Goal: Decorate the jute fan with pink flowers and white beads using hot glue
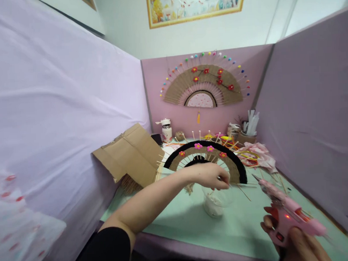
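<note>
My right hand [300, 240] grips a pink hot glue gun [287, 214], its nozzle pointing up and left and a small red light glowing on its side. Stretched across the table, my left hand [215, 176] is closed in a pinch above a clear plastic cup [214, 203] with something whitish inside. Whatever those fingers may hold is too small to make out. Behind that hand stands a half-round fan [236, 166] of brown cardboard with black trim, pink and red flowers and thin sticks poking out along its edge. My forearm and hand hide its lower middle.
Folded cardboard [134, 155] leans at the left. A white bottle [166, 131] stands at the back, and a pot of white sticks [250, 129] at the back right beside crumpled pink paper [261, 155]. A larger decorated fan [206, 83] hangs on the pink back panel.
</note>
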Tool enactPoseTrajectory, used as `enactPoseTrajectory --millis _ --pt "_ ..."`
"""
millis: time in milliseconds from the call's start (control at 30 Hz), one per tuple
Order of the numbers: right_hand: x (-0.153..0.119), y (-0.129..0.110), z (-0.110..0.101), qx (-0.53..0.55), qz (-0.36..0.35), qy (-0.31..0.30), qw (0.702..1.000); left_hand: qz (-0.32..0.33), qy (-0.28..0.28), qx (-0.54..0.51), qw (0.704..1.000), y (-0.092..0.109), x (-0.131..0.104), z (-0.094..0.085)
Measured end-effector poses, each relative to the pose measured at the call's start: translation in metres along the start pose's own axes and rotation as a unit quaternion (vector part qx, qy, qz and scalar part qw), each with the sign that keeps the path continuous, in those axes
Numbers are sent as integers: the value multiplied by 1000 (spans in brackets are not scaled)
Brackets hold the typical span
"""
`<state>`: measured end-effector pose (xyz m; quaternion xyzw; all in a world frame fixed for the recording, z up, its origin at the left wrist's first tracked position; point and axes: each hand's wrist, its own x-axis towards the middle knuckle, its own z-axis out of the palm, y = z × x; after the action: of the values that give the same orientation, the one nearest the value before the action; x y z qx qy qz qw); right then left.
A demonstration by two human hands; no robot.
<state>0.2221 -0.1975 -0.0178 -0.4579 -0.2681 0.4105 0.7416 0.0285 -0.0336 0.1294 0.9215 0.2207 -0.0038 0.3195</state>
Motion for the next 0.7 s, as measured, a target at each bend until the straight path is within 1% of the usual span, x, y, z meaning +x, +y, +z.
enactPoseTrajectory --millis 67,133,200,267,367,433,567,633,700 --pt "-3 -3 9 -8 -10 9 1000 0 33 -142 989 -11 -3 1" --pt "-5 -4 14 -9 -6 -3 1000 6 76 -246 966 -19 -5 3" --pt "-6 -4 17 -6 -8 -11 1000 15 114 -319 941 -21 -8 4" --pt "-8 -3 20 -3 -13 -15 1000 17 146 -370 917 -21 -10 7" --pt "-11 -5 26 6 -19 -28 999 10 189 -443 876 -20 -12 16" --pt "-16 -8 32 14 -22 -32 999 8 211 -509 835 -21 -14 25" --pt "-27 -12 44 18 -19 -44 999 18 261 -633 728 -25 -29 48" --pt "-34 -13 47 16 -13 -61 998 42 269 -686 675 -29 -42 57" --pt "-40 -13 51 9 -9 -79 997 66 262 -732 626 -32 -55 65"
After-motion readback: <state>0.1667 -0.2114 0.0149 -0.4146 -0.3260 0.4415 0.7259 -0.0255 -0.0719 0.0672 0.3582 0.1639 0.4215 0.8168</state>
